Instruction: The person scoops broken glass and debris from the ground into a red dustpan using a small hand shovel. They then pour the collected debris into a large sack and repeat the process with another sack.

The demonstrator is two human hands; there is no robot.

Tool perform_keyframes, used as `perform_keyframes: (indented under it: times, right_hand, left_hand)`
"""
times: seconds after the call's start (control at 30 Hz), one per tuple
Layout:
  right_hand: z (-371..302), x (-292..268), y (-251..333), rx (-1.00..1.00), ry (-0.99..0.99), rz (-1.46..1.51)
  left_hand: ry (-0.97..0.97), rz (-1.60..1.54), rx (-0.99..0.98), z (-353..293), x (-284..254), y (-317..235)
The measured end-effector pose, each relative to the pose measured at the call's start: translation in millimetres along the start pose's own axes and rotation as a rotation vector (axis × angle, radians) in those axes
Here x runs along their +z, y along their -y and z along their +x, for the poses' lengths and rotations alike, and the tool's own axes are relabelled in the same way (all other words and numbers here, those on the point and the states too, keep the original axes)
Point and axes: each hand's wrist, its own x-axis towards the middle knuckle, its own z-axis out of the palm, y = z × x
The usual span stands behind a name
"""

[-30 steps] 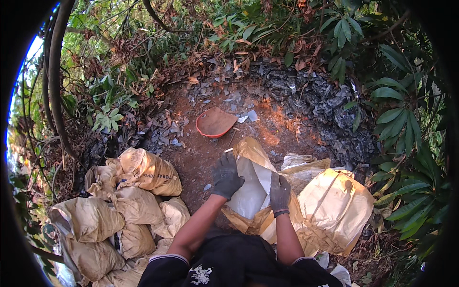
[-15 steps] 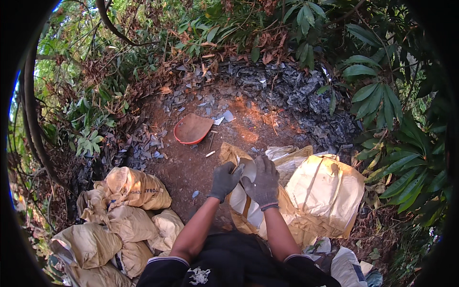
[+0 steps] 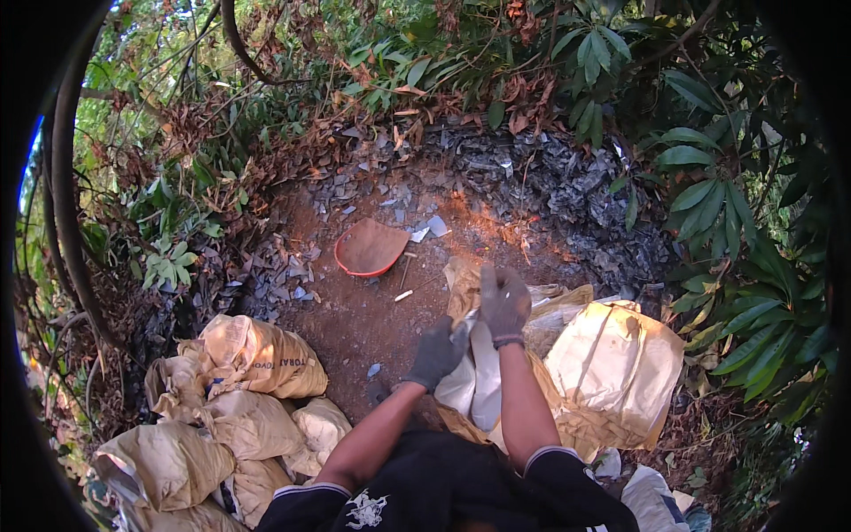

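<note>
Both my hands wear dark grey work gloves. My left hand [image 3: 436,354] is closed on the near left edge of a brown paper sack [image 3: 458,282] with a pale inner lining [image 3: 487,381]. Just to its right and farther out, my right hand [image 3: 505,309] is over the same sack. Motion blurs its fingers, so their grip is unclear. The sack lies crumpled in front of me, its lining partly showing between my forearms. Beside it, on the right, lies a larger flattened tan sack [image 3: 613,359].
A shallow scoop-shaped pan with a red rim [image 3: 372,248] lies ahead on reddish soil, a small hammer-like tool [image 3: 407,264] beside it. Several filled sacks [image 3: 262,355] are piled at left. Dark flaky shards [image 3: 567,191] form a bank at far right, with leafy plants [image 3: 709,204] around.
My right hand has turned and lifted from lying flat on the sack. My left hand has come lower and nearer me, and more of the pale lining lies between my hands. The view has shifted slightly.
</note>
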Motion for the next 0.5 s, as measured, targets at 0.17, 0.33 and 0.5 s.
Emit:
perform_keyframes:
  times: [0.17,0.33,0.5]
  right_hand:
    - [68,40,-13,-0.094,-0.094,-0.315]
    - [96,53,-21,-0.011,-0.1,-0.466]
    - [112,75,-8,-0.055,-0.193,-0.494]
  left_hand:
    - [0.078,-0.05,0.15,31,3,-14]
    - [0.07,-0.039,0.251,23,-20,-16]
    - [0.135,0.035,0.296,53,-69,6]
